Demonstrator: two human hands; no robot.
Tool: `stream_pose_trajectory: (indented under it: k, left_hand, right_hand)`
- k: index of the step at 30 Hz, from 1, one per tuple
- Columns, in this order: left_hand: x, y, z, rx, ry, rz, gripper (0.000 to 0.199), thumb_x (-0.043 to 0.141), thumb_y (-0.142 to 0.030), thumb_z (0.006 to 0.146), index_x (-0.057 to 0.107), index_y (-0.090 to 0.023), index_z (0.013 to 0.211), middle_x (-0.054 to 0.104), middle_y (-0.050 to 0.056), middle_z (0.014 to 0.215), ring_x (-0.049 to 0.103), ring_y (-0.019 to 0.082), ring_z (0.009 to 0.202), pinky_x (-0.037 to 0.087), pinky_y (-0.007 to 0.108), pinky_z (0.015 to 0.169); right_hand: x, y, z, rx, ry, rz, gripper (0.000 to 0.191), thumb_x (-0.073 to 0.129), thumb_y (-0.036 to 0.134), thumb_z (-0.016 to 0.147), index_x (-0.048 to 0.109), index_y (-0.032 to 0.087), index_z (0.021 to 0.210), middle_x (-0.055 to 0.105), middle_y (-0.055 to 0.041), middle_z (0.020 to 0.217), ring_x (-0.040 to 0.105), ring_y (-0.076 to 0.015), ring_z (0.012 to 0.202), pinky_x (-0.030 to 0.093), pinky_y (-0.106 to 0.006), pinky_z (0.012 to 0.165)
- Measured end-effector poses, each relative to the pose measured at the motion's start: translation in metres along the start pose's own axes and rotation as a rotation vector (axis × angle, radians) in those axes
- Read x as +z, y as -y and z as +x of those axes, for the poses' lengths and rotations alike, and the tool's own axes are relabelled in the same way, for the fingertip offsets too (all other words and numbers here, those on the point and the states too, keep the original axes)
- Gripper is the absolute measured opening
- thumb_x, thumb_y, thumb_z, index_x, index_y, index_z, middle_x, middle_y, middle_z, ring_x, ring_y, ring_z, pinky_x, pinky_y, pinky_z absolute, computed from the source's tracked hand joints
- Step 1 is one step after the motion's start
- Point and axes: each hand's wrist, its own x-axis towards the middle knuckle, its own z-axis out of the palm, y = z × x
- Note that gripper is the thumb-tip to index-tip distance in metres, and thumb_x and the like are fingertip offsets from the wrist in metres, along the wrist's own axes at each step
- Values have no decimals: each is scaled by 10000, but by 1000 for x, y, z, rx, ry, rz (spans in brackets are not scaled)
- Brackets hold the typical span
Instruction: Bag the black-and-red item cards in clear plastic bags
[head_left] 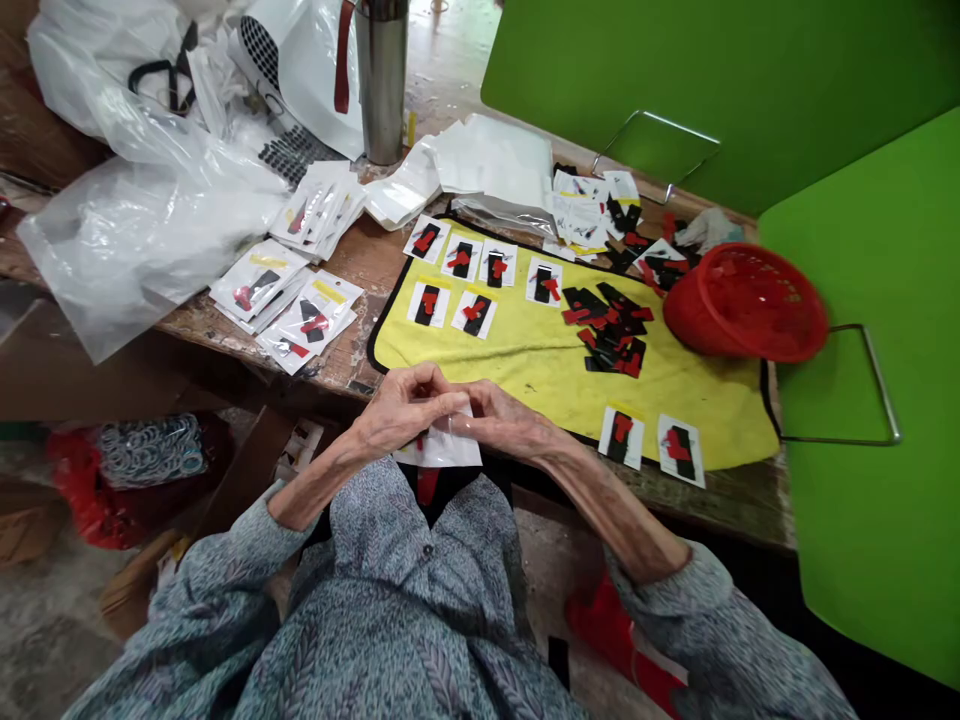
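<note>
My left hand (409,405) and my right hand (499,415) meet at the front edge of the table, both closed on one small white plastic packet (450,452). The packet hangs below my fingers; a bit of red and dark shows through it beside my left thumb. My fingertips hide its upper edge. Just beyond, on a yellow cloth (480,365), lie several white cards, each bearing a black strip and a red piece, such as one card (472,312). A heap of loose black and red pieces (611,325) lies farther right on the cloth.
Stacks of filled packets (311,310) lie at left, near crumpled clear plastic bags (165,210). A steel flask (384,90) stands at the back. At right, a red basket (694,305) tilts beside green panels (877,350) with metal handles. White bags (495,160) lie behind the cloth.
</note>
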Motion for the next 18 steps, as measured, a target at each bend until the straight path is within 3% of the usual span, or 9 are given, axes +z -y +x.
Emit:
stream_pose_trajectory:
  k: [5, 8, 12, 14, 18]
  left_hand:
    - [1, -4, 0, -2, -29, 53, 360, 736, -445, 729, 558, -142, 648, 514, -30, 595, 424, 63, 533, 338, 203, 485]
    - [-1, -9, 0, -17, -32, 53, 353, 735, -446, 728, 562, -144, 666, 525, -29, 608, 442, 68, 536, 358, 204, 482]
    - [-11, -10, -2, -104, 69, -56, 338, 768, -416, 703, 589, -131, 742, 576, -13, 675, 515, 81, 603, 421, 216, 563]
    - [-16, -8, -3, -117, 51, -107, 326, 784, -386, 691, 586, -131, 731, 575, -18, 681, 519, 75, 613, 420, 207, 573]
    - [-18, -2, -4, -139, -112, -271, 329, 805, -358, 673, 561, -144, 727, 579, -35, 669, 517, 64, 576, 424, 194, 552]
  right_hand:
    - [-3, 0, 0, 9, 77, 2, 297, 692, 449, 789, 625, 162, 760, 573, 25, 705, 482, -107, 629, 400, -238, 605]
    - [-5, -1, 1, -2, 37, -66, 285, 695, 432, 797, 631, 161, 741, 558, 27, 675, 454, -103, 598, 360, -229, 563]
    - [-8, -4, 2, 75, 64, 67, 325, 718, 477, 771, 643, 161, 794, 573, 21, 692, 450, -98, 574, 347, -228, 546]
    - [-9, -5, 0, 75, 15, 132, 372, 700, 530, 769, 639, 164, 781, 569, 19, 689, 449, -101, 576, 354, -232, 550]
    - [-6, -6, -8, -6, -217, 137, 390, 653, 549, 806, 583, 170, 748, 560, 13, 711, 479, -116, 639, 376, -243, 599]
